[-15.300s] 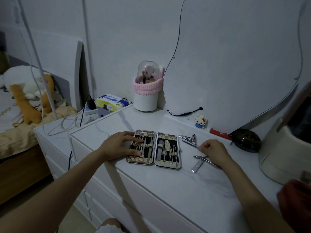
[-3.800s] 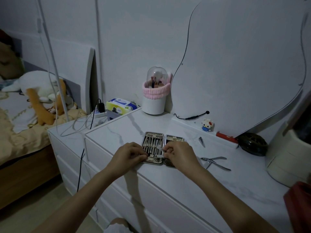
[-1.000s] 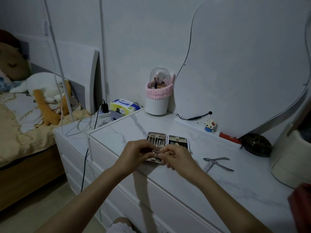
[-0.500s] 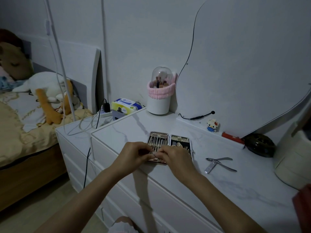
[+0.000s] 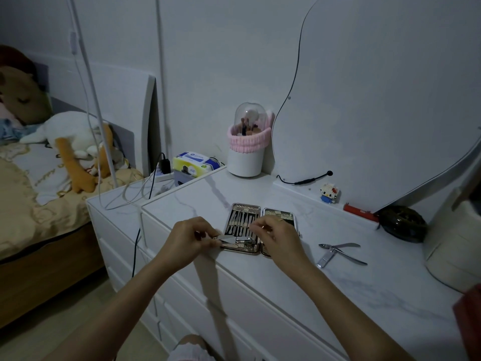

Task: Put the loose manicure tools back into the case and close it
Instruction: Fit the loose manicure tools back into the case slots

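Left hand (image 5: 186,239) pinches nail clipper (image 5: 230,240) at open case (image 5: 243,229)'s near-left corner; right hand (image 5: 277,237) half-curled, empty; seat it flat under strap.

- The single head-worn camera is looking forward and down from above the dresser top (image 5: 260,277), standing close.
- It is facing the wall (image 5: 208,61) behind; both forearms are reaching in from the bottom edge.

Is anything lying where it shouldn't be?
Yes. The metal nippers lie loose on the dresser top, right of the open case, while the other tools sit inside.
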